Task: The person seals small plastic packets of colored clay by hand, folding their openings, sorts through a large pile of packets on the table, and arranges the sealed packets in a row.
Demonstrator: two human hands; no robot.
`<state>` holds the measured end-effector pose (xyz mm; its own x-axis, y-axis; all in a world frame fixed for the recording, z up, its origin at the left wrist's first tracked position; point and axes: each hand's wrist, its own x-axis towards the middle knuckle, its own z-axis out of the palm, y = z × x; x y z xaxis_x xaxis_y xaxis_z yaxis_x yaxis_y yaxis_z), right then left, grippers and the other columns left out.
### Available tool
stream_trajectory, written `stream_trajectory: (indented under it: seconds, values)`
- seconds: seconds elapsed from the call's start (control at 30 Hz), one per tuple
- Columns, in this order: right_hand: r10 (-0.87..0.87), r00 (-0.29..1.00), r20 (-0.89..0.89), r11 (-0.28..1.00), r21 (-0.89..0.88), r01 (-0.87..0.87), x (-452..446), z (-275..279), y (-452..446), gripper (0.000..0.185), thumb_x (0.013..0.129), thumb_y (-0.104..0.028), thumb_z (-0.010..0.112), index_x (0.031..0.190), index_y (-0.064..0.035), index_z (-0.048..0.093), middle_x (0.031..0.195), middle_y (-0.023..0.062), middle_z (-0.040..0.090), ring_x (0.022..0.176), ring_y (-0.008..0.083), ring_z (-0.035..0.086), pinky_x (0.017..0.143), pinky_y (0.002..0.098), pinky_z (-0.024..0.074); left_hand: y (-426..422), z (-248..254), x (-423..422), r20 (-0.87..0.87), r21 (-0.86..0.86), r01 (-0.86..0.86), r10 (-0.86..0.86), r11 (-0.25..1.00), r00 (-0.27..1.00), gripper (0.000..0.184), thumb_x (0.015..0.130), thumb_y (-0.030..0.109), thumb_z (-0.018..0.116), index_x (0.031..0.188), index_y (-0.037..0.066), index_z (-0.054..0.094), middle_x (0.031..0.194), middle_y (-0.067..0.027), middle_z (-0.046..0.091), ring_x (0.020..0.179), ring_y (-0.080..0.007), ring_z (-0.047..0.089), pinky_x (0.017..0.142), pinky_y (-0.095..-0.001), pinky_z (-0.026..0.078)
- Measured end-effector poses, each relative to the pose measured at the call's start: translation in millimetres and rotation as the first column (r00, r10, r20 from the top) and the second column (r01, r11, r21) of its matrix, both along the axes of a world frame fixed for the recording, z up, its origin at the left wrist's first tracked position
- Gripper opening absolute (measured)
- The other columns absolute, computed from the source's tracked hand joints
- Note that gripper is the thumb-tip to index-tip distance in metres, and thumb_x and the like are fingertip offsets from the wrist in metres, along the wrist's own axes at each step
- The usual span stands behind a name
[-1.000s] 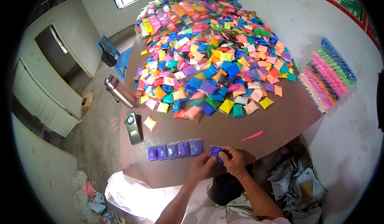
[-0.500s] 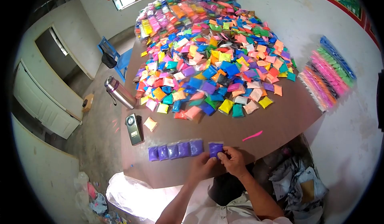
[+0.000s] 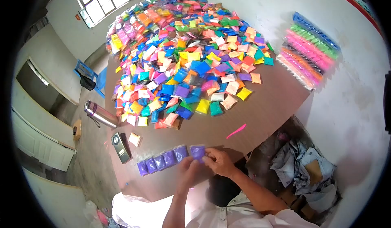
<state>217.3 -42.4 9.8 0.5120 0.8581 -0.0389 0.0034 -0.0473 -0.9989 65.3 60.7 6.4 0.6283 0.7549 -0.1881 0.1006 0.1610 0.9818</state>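
Purple packet (image 3: 198, 151), clear top edge, in fingers (image 3: 211, 152).

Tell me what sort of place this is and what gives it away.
Probably a packing or sorting room: a large heap of colourful packets covers much of the table, and purple packets lie in a row near its front edge.

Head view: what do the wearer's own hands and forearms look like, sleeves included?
The left hand and right hand are ungloved, and no watch or bracelet shows. Both forearms are uncovered. A pale shirt shows at the bottom edge; whether its sleeves are short or rolled up, I can't tell.
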Motion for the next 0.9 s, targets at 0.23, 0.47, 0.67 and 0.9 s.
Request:
stream_trajectory:
  seconds: [0.23, 0.47, 0.67, 0.9]
  values:
    - [-0.087, 0.973, 0.213, 0.992, 0.104, 0.066, -1, -8, 6, 0.029, 0.095, -0.022, 0.070, 0.113, 0.0004, 0.067, 0.085, 0.0136, 0.071, 0.076, 0.0217, 0.070, 0.070, 0.0348, 0.0538, 2, -9, -3, -0.094, 0.101, 0.002, 0.008, 0.995, 0.996, 0.016, 0.100, 0.014, 0.068, 0.110, 0.001, 0.070, 0.091, -0.0008, 0.071, 0.076, -0.0069, 0.062, 0.070, -0.0226, 0.051]
    - [0.007, 0.993, 0.120, 0.994, 0.109, -0.021, 4, -6, 1, 0.030, 0.095, -0.026, 0.070, 0.108, 0.0001, 0.067, 0.086, 0.0177, 0.070, 0.075, 0.0300, 0.069, 0.069, 0.0399, 0.0533, 1, 6, 3, -0.105, 0.078, 0.051, -0.042, 0.996, 0.994, 0.012, 0.098, 0.012, 0.070, 0.105, 0.002, 0.071, 0.089, 0.0015, 0.069, 0.077, -0.0055, 0.058, 0.070, -0.0212, 0.046]
    - [-0.105, 0.975, 0.197, 0.969, 0.239, 0.056, 3, -13, 6, 0.024, 0.094, -0.023, 0.069, 0.100, 0.0004, 0.066, 0.085, 0.0193, 0.068, 0.075, 0.0326, 0.067, 0.069, 0.0402, 0.0517, -3, 7, 4, -0.068, 0.067, 0.077, -0.073, 0.995, 0.995, 0.012, 0.098, 0.013, 0.072, 0.103, 0.002, 0.071, 0.088, 0.0011, 0.068, 0.078, -0.0062, 0.059, 0.072, -0.0223, 0.046]
    - [-0.016, 0.994, 0.109, 0.984, 0.176, -0.004, 7, -11, 1, 0.023, 0.094, -0.022, 0.068, 0.100, -0.0001, 0.065, 0.088, 0.0224, 0.067, 0.078, 0.0367, 0.066, 0.071, 0.0426, 0.0508, -6, 9, 7, -0.110, 0.056, -0.006, 0.012, 0.998, 0.994, 0.013, 0.101, 0.016, 0.067, 0.098, 0.004, 0.071, 0.087, 0.0022, 0.067, 0.077, -0.0050, 0.056, 0.071, -0.0220, 0.045]
